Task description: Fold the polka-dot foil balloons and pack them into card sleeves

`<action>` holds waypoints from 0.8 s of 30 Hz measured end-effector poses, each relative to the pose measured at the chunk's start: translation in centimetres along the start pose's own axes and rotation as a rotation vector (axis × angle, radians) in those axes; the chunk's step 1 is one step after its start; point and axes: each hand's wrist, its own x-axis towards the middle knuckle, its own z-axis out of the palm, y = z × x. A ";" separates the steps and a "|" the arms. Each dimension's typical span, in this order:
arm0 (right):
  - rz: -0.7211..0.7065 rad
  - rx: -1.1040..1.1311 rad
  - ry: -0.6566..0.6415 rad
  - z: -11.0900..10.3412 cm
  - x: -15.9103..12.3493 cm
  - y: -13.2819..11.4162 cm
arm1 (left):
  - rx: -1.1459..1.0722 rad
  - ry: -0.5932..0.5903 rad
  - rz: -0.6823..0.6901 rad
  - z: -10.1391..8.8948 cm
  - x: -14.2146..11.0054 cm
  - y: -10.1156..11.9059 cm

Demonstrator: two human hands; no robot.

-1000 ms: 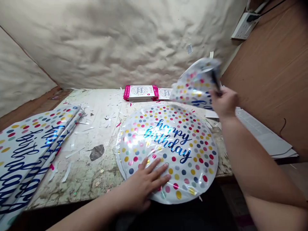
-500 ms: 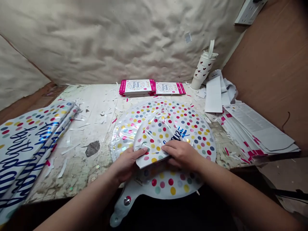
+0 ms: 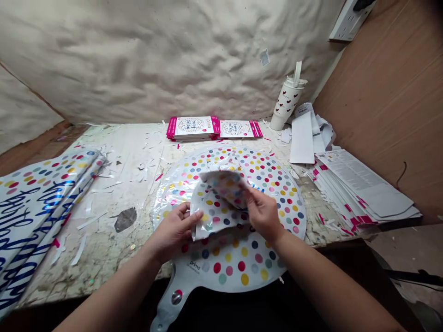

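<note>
A partly folded polka-dot foil balloon (image 3: 212, 213) rests on a stack of flat round foil balloons (image 3: 238, 265) in front of me. My left hand (image 3: 176, 230) pinches the folded balloon at its left edge, thumb on top. My right hand (image 3: 265, 212) is closed on a raised flap of the same balloon, which curls up and leftward over the rest. The flap is slightly blurred. Below, the flat balloon's tail (image 3: 173, 297) hangs over the table's front edge, with small "prima" print beside it.
More lettered foil balloons (image 3: 44, 207) lie folded at left. Two piles of pink-and-white packets (image 3: 195, 127) sit at the back. A heart-patterned tumbler (image 3: 286, 103), white paper pieces (image 3: 302, 138) and a stack of printed cards (image 3: 367, 184) stand at right. Paper scraps litter the worn table (image 3: 117, 253).
My right hand has lifted a flap of the folded balloon and moved slightly up; before, it lay on the balloon. My left hand stays at the left edge. The view has shifted slightly.
</note>
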 end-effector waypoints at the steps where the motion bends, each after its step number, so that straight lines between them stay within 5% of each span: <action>1: 0.136 0.165 0.162 -0.5 0.6 0.6 | 0.066 0.030 0.019 -0.5 0.2 0.2; 5: 0.543 0.708 0.782 -3.7 2.2 3.9 | 0.484 0.219 0.109 -2.3 1.2 2.4; 9: 0.744 0.834 0.895 -6.4 1.5 6.2 | 1.211 0.555 0.448 -0.8 2.5 3.5; 11: 0.791 0.844 0.876 -6.8 0.9 6.7 | 1.461 0.412 0.650 2.0 3.2 2.5; 13: 0.853 0.840 0.853 -6.8 0.4 7.1 | 1.592 0.016 0.666 5.3 4.1 0.7; 15: 0.902 0.823 0.830 -7.0 0.4 7.7 | 1.651 -0.193 0.623 8.0 4.9 -1.1; 20: 0.944 0.767 0.805 -8.4 1.4 9.2 | 1.675 -0.184 0.569 9.8 6.0 -3.2; 24: 0.843 0.689 0.835 -7.7 2.8 7.0 | 1.635 -0.177 0.549 10.0 6.5 -3.2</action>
